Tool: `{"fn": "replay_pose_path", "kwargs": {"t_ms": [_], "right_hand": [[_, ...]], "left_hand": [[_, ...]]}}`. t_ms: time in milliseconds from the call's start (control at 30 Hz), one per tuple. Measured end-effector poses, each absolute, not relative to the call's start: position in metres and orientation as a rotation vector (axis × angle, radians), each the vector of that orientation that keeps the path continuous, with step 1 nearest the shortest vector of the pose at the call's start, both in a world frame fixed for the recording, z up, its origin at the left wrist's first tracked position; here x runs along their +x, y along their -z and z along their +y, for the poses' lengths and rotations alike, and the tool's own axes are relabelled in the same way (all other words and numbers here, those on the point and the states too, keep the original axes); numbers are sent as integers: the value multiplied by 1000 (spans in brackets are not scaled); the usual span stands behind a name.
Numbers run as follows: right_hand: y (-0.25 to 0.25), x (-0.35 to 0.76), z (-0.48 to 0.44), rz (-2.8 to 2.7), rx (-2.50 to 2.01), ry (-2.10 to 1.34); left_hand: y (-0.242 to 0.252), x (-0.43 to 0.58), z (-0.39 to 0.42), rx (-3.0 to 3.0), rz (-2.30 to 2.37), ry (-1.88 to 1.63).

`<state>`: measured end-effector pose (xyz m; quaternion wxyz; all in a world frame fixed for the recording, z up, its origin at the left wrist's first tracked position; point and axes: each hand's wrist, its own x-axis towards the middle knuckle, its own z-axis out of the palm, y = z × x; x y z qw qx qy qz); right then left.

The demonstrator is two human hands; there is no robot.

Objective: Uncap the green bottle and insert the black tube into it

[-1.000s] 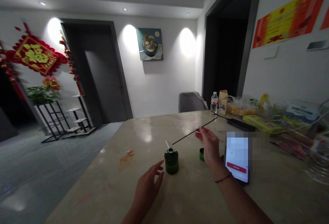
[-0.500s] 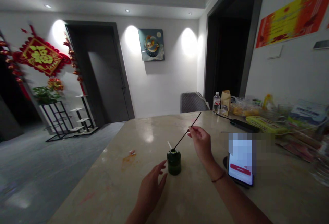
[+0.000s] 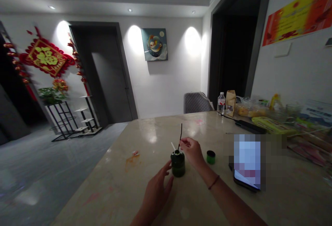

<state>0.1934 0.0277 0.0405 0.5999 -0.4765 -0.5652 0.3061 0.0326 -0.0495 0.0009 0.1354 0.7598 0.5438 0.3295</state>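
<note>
The right hand [image 3: 190,151] is closed in a pinch on a thin black rod [image 3: 180,136], which stands nearly upright with a slight lean and its top pointing at the ceiling. The rod's lower end reaches the mouth of a squat, glossy dark green bottle [image 3: 177,165]; whether it enters is hard to tell. The left hand [image 3: 158,193] is open, its fingers loosely spread, just beside the bottle on the near side. A thin white stick [image 3: 172,146] leans out of the bottle's mouth, tilted away from the rod. A cord bracelet [image 3: 213,182] circles the right wrist. Just right of the bottle sits a small round green cap [image 3: 211,157], and further right lies a smartphone [image 3: 246,181], its screen pixelated. Left of the bottle, an orange stain [image 3: 132,162] marks the polished cream stone bench [image 3: 111,191]. Well beyond the bottle, toward the far right, stand a clear water bottle [image 3: 221,103] and a brown paper bag [image 3: 230,103].
</note>
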Motion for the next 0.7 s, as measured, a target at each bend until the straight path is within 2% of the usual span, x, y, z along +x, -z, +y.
{"fn": "replay_pose_path", "kwargs": {"t_ms": [267, 500, 700], "right_hand": [[-40, 196, 28, -1345, -1094, -761], [-26, 214, 53, -1093, -1104, -1054], [-2, 214, 70, -1352, -1191, -1078]], "left_hand": [[-2, 33, -50, 2177, 1583, -919], [-6, 33, -51, 2178, 1590, -899], [-8, 34, -53, 2165, 1580, -901]]}}
